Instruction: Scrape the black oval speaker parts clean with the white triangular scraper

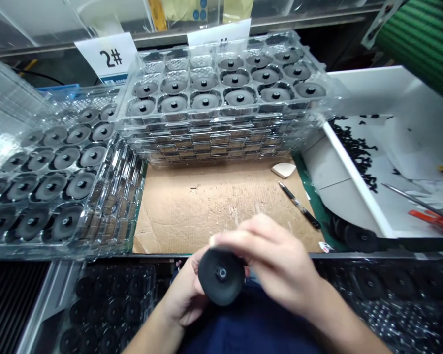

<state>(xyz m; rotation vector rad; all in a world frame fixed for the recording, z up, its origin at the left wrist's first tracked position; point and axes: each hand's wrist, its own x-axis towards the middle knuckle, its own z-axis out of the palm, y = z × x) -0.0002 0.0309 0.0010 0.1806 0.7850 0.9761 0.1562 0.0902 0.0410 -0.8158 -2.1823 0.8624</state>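
Observation:
A round black rubber-like disc point(221, 285) with a small metal-looking hub in its middle is held low in front of my body, its hub side facing up towards me. My left hand point(186, 290) grips it from the left and below, fingers curled behind it. My right hand point(276, 260) reaches over its upper right edge, fingers bent against the rim and a little blurred. Part of the fingers behind the disc is hidden. Just beyond the hands lies a brown cardboard sheet point(206, 206), with a black pen point(299, 205) and a small white wedge-shaped piece point(283, 170) on it.
Stacked clear trays point(206, 118) of black discs stand at the back, another stack point(107, 196) at left. A white bin point(369, 206) at right holds small black parts point(354, 147) and an orange-handled tool point(433, 219). Darker trays point(110, 305) sit lower down. A "2#" sign point(110, 56) stands behind.

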